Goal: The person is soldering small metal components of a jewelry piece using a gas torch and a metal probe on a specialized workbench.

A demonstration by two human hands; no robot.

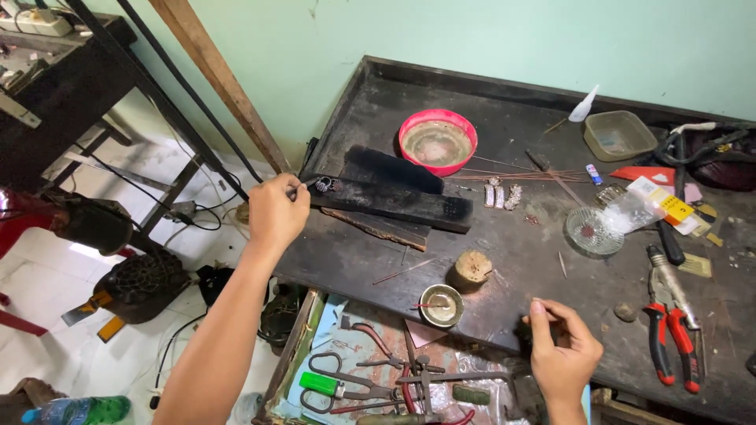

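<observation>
A dark, stained workbench is filling most of the view, standing against a pale green wall; on it a long black charred block is lying near the left edge, with a pink bowl sitting just beyond it; an open drawer below the front edge is holding scissors, pliers and a green lighter; red-handled pliers are lying at the right; the left hand is reaching to the block's left end, its fingers pinched narrowly on thin tweezers that are meeting a small metal ring resting on the block; the right hand is hovering over the front edge, fingers loosely curled, holding nothing I can make out.
</observation>
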